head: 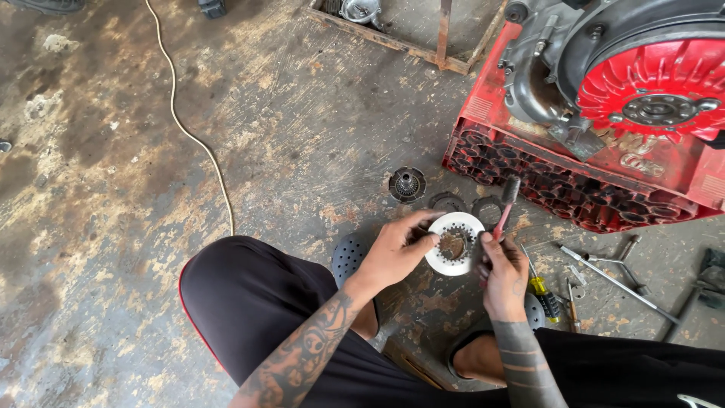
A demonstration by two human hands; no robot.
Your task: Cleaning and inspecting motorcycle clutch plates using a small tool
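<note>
round metal clutch plate (pixel 454 243), pale silver ring with toothed inner edge and open centre, held flat-on above the stained concrete floor, red-handled brush (pixel 504 208) with dark bristle head, tilted upright, just at the plate's right edge

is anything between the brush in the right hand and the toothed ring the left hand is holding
Nothing visible. The left hand grips the pale toothed ring by its edge, and the right hand holds the red-handled brush right beside it, with no other part between them.
</note>
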